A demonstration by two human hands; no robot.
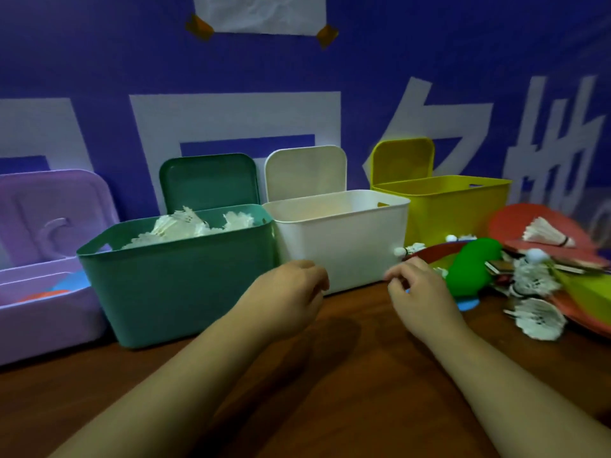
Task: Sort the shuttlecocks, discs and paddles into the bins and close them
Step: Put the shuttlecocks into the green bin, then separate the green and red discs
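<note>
4 open bins (185,279) behind both empty hands (291,292).

Large white Chinese characters stand on the blue backdrop (99,61) beyond the fingers (317,269) of both hands, above the row of open bins. Only one character is readable with fair confidence: "地" (558,150), far right, beyond and to the right of the right hand's fingers (395,276). The character left of it (426,127), directly beyond those fingers, is cut by the bin lids and cannot be read for certain. Two box-shaped characters (238,127), beyond the left hand's fingers and further left, are partly hidden and illegible. The white sheet (259,13) taped at the top shows no readable writing. No bin carries a legible label or brand.
</note>
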